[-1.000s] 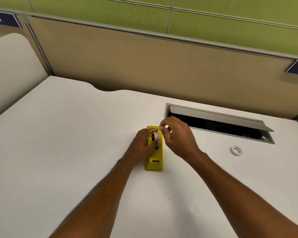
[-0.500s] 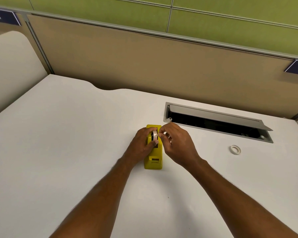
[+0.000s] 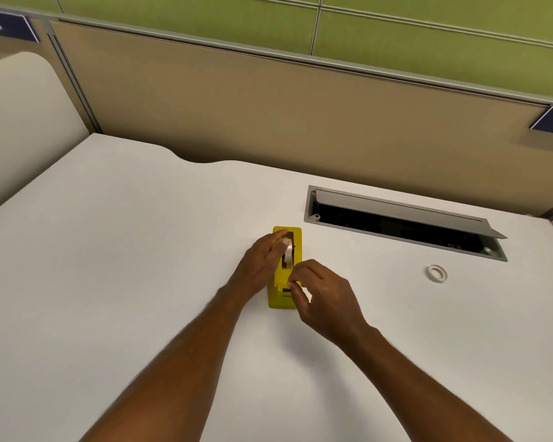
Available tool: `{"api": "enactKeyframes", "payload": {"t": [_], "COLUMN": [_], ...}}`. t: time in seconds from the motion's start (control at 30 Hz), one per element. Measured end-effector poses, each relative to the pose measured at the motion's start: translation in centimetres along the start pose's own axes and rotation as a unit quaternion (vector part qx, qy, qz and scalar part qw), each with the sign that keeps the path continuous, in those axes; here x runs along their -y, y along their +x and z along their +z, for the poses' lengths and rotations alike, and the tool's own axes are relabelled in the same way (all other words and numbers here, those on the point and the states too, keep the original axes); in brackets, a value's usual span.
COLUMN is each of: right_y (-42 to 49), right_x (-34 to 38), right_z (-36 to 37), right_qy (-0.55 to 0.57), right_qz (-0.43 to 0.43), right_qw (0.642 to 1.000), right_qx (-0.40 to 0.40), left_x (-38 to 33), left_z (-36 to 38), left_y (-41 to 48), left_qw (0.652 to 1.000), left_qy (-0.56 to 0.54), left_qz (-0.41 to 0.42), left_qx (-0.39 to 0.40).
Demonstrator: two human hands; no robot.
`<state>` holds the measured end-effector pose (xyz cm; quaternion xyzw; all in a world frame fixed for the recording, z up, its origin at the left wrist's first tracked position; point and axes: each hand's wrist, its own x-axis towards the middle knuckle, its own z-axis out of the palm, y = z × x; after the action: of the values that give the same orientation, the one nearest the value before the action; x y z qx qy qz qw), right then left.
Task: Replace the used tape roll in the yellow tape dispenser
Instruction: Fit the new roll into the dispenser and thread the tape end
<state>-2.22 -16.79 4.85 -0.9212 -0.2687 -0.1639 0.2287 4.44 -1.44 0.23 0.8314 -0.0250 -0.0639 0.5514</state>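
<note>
A: Yellow tape dispenser [image 3: 284, 282] is seen standing near the middle of the white desk [image 3: 109, 282], its long axis pointing toward the far edge, with the cable hatch [image 3: 403, 224] set into the desk toward the far right corner.

B: And the roll?

A: A fresh tape roll [image 3: 288, 254] is seated upright in the dispenser's slot. It is steadied from the side by the left hand [image 3: 259, 269], whose fingers are laid flat against roll and body rather than closed around either.

B: The right hand [image 3: 326, 301]?

A: Thumb and forefinger are pinched together just above the cutter end; a tape end is probably held there, though the strip itself cannot be made out.

B: The small ring [image 3: 437, 273] near the right edge?

A: Likely the spent core, set well apart.

B: Handling?

A: The dispenser is judged stiff and weighted, best pressed down on its flanks. The tape is thin, sticky and easily twisted, so it should be taken at its free end only.
</note>
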Motion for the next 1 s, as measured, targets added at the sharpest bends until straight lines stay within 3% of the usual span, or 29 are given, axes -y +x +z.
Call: {"api": "enactKeyframes", "payload": {"t": [1.0], "right_y": [-3.1], "right_x": [-0.1], "right_z": [2.6], "right_qy": [-0.065], "right_qz": [-0.022], "right_qw": [0.998], "right_qx": [0.0], "left_x": [-0.5], "left_z": [0.3], "left_y": [0.2], "left_qw": [0.999], "left_qy": [0.043], "left_qz": [-0.011], "left_qx": [-0.03]}}
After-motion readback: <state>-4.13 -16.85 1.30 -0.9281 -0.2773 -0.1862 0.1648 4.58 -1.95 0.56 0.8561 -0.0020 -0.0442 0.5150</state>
